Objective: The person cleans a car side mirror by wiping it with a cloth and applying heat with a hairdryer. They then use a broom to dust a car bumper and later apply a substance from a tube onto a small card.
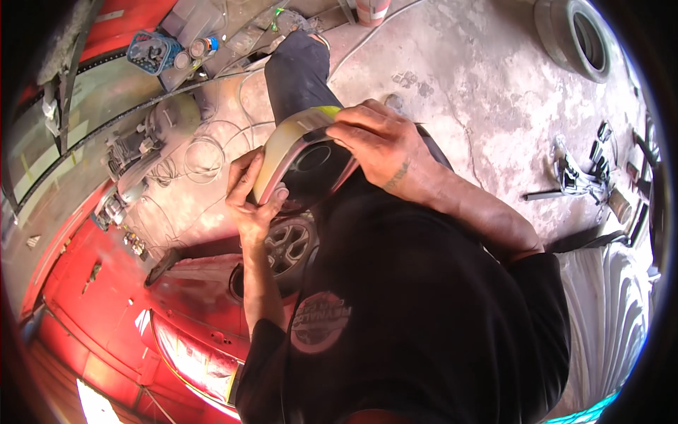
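Left hand [247, 194], right hand [385, 145] curled

Around me, one concrete floor [487, 92]: pale, blotched with darker stains, cracked. On it: tyres [567, 39], grey, at my two o'clock; jumble of metal parts [585, 177], at three; red-and-white bucket [371, 11], at twelve, partly out of view; loops of thin cable [163, 171], at ten.

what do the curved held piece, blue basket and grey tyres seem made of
Curved piece: perhaps satin-finished plastic, from its smooth, pale outer face, though painted metal is possible.
Blue basket: likely plastic, given its even colour and openwork walls.
Grey tyres: probably rubber, dull and dusty-looking, judging by their thick ring shape.
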A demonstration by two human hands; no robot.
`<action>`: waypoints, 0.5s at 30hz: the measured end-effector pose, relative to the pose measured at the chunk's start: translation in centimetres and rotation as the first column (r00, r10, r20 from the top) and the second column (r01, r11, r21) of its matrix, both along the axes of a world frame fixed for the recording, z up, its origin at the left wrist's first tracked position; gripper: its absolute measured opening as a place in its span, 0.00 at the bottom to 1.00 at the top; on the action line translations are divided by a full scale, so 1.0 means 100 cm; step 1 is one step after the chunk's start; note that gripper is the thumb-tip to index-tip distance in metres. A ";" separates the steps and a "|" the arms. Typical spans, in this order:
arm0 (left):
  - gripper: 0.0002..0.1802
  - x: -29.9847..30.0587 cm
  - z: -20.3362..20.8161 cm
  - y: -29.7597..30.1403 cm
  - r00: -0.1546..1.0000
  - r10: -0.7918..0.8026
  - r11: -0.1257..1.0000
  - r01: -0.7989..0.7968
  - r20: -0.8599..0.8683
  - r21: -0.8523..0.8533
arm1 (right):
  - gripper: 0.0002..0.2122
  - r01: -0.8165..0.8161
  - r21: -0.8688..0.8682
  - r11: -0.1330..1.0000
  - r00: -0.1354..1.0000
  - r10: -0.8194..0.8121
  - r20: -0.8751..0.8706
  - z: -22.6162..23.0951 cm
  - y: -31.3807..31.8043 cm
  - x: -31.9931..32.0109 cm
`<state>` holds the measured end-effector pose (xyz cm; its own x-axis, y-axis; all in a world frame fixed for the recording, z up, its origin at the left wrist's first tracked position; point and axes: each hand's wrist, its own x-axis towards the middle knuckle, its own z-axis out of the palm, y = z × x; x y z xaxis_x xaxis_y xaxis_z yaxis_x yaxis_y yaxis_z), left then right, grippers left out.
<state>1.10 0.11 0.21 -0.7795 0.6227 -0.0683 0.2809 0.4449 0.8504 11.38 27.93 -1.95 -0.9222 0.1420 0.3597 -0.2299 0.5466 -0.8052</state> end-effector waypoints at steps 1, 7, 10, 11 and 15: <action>0.38 -0.003 -0.001 0.002 0.999 -0.030 1.000 0.029 -0.019 -0.008 | 0.13 0.008 0.027 1.000 1.000 -0.008 0.002 -0.005 0.003 0.004; 0.39 -0.006 -0.005 -0.003 0.991 0.089 0.994 -0.094 0.097 0.052 | 0.07 0.088 0.029 0.996 0.988 -0.091 0.122 -0.031 0.019 0.023; 0.39 -0.014 -0.006 0.000 1.000 -0.011 0.999 0.011 0.003 0.034 | 0.08 0.170 0.015 0.985 0.984 -0.171 0.051 -0.027 0.005 0.015; 0.39 -0.014 -0.005 0.001 0.999 0.015 0.999 -0.017 0.039 0.044 | 0.09 0.165 0.027 0.986 0.986 -0.165 0.014 -0.025 -0.004 0.012; 0.38 -0.016 -0.004 0.001 0.989 0.087 0.995 -0.092 0.122 0.033 | 0.13 0.114 0.072 0.991 0.986 -0.104 -0.134 -0.023 -0.008 0.001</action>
